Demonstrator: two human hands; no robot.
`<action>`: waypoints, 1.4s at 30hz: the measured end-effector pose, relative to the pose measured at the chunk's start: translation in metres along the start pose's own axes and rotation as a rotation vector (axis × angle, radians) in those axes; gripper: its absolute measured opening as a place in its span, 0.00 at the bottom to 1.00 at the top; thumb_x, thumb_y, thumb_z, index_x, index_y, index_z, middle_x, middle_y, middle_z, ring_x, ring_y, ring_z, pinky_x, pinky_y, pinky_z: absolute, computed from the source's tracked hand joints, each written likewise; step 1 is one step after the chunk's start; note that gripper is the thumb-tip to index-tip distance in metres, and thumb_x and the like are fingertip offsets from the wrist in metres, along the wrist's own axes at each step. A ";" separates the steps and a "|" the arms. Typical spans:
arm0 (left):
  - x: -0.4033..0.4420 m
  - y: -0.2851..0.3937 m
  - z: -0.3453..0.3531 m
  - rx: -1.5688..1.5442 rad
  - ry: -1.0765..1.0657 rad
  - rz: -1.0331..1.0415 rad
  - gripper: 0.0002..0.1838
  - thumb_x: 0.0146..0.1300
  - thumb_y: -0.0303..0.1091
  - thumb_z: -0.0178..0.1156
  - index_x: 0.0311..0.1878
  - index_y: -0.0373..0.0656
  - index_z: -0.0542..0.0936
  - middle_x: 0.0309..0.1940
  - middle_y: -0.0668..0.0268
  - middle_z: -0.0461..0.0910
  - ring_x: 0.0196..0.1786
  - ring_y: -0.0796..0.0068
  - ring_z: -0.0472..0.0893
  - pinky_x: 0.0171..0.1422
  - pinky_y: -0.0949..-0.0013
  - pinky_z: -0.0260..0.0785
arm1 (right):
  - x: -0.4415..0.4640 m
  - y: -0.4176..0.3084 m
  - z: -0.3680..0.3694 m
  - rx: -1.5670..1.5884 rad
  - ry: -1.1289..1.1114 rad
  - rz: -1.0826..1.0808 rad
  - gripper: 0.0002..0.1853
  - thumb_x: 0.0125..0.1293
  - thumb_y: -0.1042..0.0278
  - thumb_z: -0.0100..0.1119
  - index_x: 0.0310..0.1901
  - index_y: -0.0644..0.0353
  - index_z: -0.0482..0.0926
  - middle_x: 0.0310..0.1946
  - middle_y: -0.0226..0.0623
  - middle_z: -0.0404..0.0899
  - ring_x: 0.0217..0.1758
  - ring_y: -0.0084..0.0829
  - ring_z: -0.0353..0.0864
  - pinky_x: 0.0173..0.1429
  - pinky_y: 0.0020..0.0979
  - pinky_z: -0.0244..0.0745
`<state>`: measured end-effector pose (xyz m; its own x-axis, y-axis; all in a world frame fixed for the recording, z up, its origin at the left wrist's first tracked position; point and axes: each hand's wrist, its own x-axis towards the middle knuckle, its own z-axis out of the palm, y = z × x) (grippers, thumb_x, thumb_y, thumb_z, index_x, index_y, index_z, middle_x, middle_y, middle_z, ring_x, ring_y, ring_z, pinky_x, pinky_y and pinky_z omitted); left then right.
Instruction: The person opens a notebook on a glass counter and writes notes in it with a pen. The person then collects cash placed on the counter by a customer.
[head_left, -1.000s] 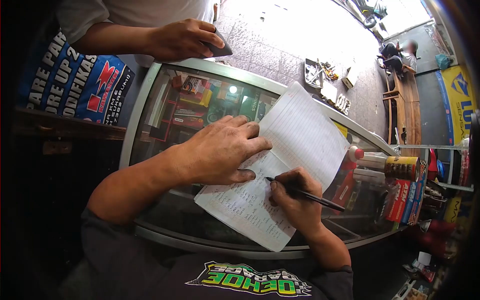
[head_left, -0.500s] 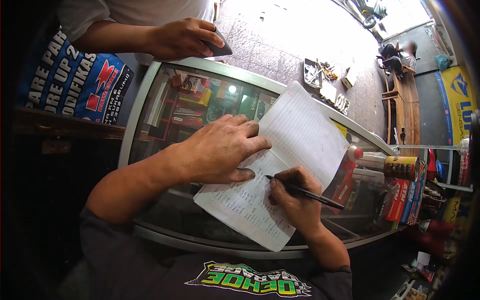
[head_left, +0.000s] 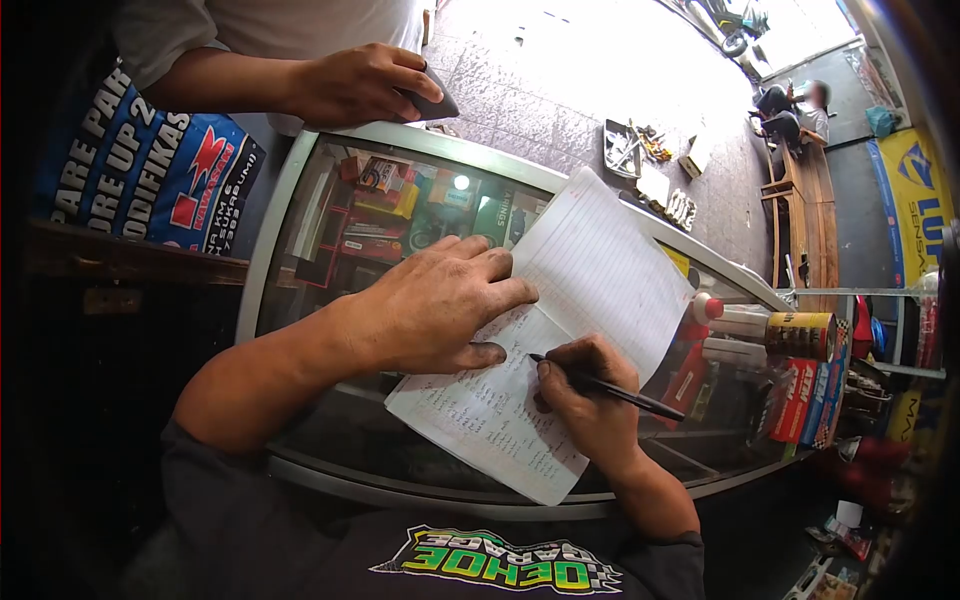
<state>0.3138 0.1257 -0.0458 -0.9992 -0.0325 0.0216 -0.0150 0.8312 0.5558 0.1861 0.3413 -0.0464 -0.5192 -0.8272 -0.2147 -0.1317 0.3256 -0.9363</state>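
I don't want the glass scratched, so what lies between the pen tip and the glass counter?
In the head view, the open notebook lies between the pen tip and the glass counter.

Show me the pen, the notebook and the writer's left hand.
Pen (head_left: 655, 405): head view, on the rear part of its dark barrel.
Notebook (head_left: 612, 262): head view, on the blank lined page.
Left hand (head_left: 445, 300): head view, on the back of the hand.
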 end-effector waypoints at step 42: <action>-0.001 -0.001 0.003 -0.016 0.035 0.003 0.33 0.55 0.43 0.79 0.64 0.48 0.81 0.53 0.56 0.80 0.61 0.51 0.79 0.68 0.49 0.71 | -0.011 0.006 -0.013 -0.167 -0.104 -0.115 0.08 0.60 0.76 0.73 0.41 0.63 0.84 0.32 0.40 0.88 0.31 0.25 0.87 0.39 0.29 0.82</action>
<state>0.3145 0.1264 -0.0484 -0.9974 -0.0498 0.0522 -0.0112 0.8221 0.5693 0.1800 0.3585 -0.0461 -0.4043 -0.9031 -0.1445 -0.3273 0.2904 -0.8992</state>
